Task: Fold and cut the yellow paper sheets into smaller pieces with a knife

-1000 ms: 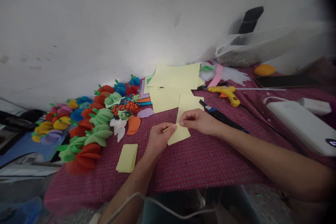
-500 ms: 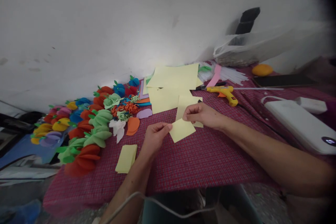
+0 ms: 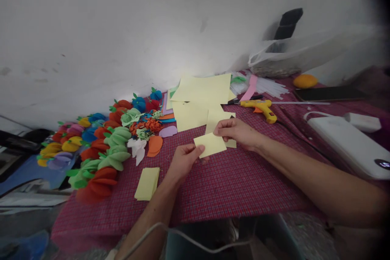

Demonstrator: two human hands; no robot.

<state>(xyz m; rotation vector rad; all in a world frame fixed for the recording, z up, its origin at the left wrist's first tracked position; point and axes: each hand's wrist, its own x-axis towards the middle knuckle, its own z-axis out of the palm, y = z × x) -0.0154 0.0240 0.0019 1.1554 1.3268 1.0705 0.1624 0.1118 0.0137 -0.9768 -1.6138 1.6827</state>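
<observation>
A small pale yellow paper rectangle (image 3: 211,145) is held up between both hands over the table. My left hand (image 3: 184,160) pinches its left side, thumb on top and fingers beneath. With thumb and fingertips closed, my right hand (image 3: 233,132) grips the upper right corner. Behind the paper lie further yellow pieces (image 3: 214,122), partly covered by my right hand. A stack of small yellow rectangles (image 3: 147,183) rests beside my left forearm. Large yellow sheets (image 3: 202,89) lie at the back against the wall.
Colourful paper flower shapes (image 3: 114,142) crowd the left side, near an orange cut-out (image 3: 154,146). A yellow glue gun (image 3: 260,107), a white power bank (image 3: 347,144) and a dark phone (image 3: 332,93) lie right. A pale cable (image 3: 195,243) crosses below the table's front edge.
The paper rectangle has turned to lie more level. My left hand has moved its thumb further onto the paper, with fingers now under it. My right hand keeps its corner grip.
</observation>
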